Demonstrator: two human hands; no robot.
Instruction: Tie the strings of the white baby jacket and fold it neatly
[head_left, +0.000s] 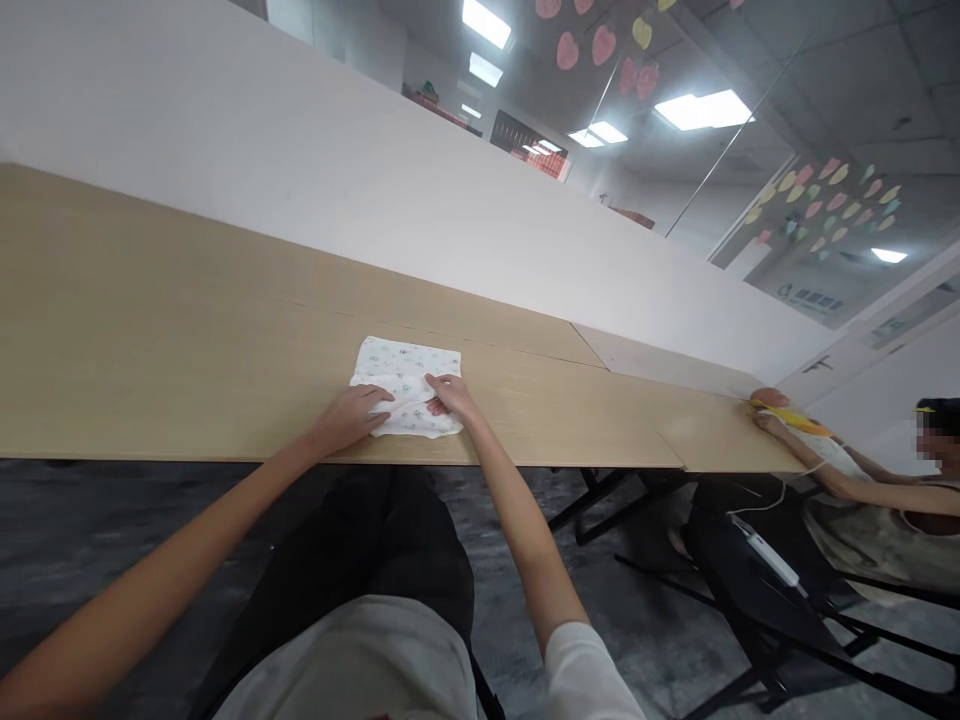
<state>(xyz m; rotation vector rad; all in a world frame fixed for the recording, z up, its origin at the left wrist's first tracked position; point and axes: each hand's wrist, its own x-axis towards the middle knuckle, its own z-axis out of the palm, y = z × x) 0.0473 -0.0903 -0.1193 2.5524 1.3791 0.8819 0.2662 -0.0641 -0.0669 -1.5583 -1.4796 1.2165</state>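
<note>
A white cloth (409, 358) with a small, sparse print lies on the table near its front edge. A crease or fold runs across its middle. My left hand (351, 415) rests at the cloth's left side, with its fingers stretched out over the fabric and apart. At the right side, my right hand (451, 394) grips the cloth near the fold, its thumb on top and its other fingers curled lower down. Part of the cloth beneath both hands is hidden.
The long wooden table (187, 320) runs along a low white wall (315, 170) with glass above. At far right, a seated person (862, 490) handles something yellow (795, 418) on the table. A black chair (750, 580) bearing a white power strip (772, 558) stands nearby.
</note>
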